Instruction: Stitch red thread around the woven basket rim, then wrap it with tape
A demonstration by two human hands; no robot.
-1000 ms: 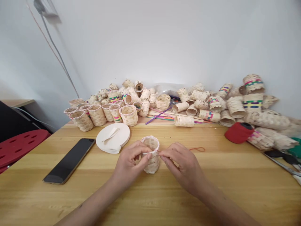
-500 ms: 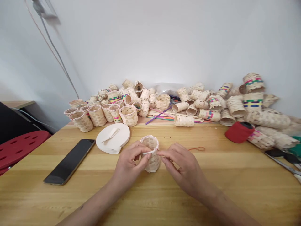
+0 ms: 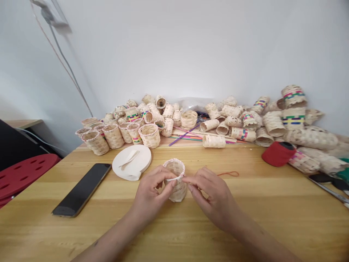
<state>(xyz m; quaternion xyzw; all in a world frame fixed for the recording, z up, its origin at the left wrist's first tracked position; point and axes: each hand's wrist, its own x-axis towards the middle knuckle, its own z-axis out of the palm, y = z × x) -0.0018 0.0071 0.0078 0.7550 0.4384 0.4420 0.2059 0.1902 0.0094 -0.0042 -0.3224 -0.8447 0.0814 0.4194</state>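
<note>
A small woven basket (image 3: 178,191) stands upright on the wooden table (image 3: 174,233). Its rim carries a pale band, wrapped for part of the way with red thread. My left hand (image 3: 154,185) pinches the near left of the rim, forefinger inside and thumb outside. On the right of the basket, my right hand (image 3: 211,191) has its fingers drawn together at the rim. Whatever is between those fingertips is too small to make out. Red thread (image 3: 229,173) lies in a loop on the table beyond my right hand.
A black phone (image 3: 81,189) and a roll of white tape (image 3: 131,163) lie to the left. Finished-rim baskets (image 3: 113,136) stand behind them. More baskets (image 3: 274,123) are heaped along the wall, with a red spool (image 3: 278,154) and scissors (image 3: 331,185) at right.
Both hands stay at the basket rim with almost the same grip. The whole view has shifted slightly, so things sit a little lower and to the right.
</note>
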